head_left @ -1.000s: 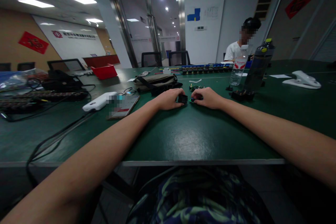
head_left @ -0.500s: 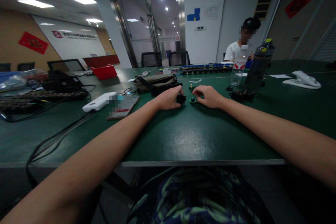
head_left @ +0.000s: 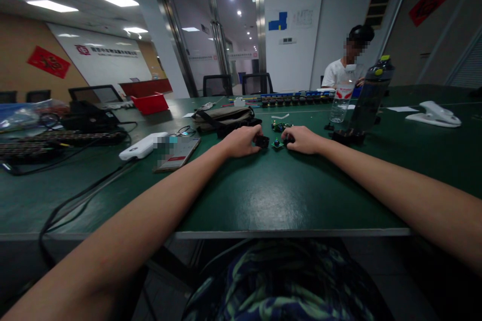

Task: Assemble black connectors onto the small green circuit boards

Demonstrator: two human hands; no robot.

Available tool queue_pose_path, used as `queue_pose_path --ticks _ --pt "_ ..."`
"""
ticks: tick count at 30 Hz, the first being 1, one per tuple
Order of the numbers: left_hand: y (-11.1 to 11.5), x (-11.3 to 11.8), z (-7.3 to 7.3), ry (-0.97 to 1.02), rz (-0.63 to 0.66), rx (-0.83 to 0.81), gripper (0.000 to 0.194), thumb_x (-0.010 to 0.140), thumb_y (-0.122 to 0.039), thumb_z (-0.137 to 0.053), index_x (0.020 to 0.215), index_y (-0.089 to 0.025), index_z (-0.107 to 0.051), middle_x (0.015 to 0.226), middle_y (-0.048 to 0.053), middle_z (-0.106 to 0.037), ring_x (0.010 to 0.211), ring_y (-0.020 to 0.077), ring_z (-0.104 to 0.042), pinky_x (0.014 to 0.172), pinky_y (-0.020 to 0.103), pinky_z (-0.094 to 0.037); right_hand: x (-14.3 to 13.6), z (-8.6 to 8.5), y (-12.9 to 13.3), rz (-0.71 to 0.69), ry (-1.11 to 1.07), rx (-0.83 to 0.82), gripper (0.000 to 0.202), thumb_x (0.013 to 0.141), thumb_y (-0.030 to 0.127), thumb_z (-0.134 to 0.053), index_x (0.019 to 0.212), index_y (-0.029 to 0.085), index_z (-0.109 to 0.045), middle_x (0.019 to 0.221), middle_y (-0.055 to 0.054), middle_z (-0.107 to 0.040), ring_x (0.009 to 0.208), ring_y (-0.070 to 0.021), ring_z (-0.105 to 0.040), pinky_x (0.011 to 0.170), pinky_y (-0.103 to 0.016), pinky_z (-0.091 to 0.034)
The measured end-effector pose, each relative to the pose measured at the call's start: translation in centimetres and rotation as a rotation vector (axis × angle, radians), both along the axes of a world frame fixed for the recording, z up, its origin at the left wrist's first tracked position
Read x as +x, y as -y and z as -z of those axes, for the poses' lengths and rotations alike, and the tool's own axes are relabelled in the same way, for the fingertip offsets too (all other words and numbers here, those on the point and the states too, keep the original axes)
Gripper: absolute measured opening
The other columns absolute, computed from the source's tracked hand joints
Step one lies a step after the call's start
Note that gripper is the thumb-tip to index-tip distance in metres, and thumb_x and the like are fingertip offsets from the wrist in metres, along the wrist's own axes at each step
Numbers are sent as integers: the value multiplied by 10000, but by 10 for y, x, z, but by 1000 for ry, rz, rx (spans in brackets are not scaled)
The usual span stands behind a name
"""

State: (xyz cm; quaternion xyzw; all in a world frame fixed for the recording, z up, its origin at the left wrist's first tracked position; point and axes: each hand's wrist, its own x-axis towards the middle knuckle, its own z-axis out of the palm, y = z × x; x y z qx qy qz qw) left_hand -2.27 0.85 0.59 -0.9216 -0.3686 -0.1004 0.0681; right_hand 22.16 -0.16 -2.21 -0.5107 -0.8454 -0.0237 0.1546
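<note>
My left hand [head_left: 243, 141] is closed with its fingertips on a small black plastic piece [head_left: 263, 142], held low over the green table. Across a small gap, my right hand [head_left: 304, 140] has its fingers curled round another small dark piece [head_left: 288, 139], whose shape is mostly hidden by the fingers. On the table between both hands lies a small green circuit board [head_left: 277, 145] with a dark round part standing on it. Just behind it are more green circuit boards [head_left: 280, 126], partly covered by my right hand.
A grey-green bag [head_left: 226, 118] lies behind my left hand. Left of it are a phone [head_left: 177, 154] and a white device [head_left: 139, 146] with cables. To the right stand a clear bottle [head_left: 341, 105] and a large dark bottle [head_left: 371, 93]. A person [head_left: 341, 72] sits across the table.
My right hand has shifted slightly right, off the small circuit board, and a dark piece now shows in its fingers. The left hand's black piece has turned and moved slightly right.
</note>
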Motion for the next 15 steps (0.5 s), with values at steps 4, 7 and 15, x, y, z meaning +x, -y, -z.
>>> queue_pose_path --ticks 4,7,15 --pt "-3 -1 2 -12 -1 9 361 767 -298 -631 1109 -201 -566 1004 77 -689 919 254 -673 762 326 -491 3 2 -3 3 -59 35 343 711 193 -702 1054 184 -692 912 -68 -680 816 -214 -607 776 -306 -457" --pt "-4 -1 2 -20 -2 21 375 762 -280 -627 1125 -207 -563 1004 74 -688 919 251 -671 767 326 -493 6 3 -5 -35 -114 100 336 670 159 -717 1004 183 -694 896 -62 -648 788 -200 -578 743 -295 -442" --pt "0 0 -1 -24 -44 -15 398 749 -244 -627 1137 -200 -550 994 77 -691 904 257 -675 744 324 -490 5 0 -6 -96 -311 201 311 693 76 -613 978 168 -695 701 26 -580 626 -127 -496 656 -256 -378"
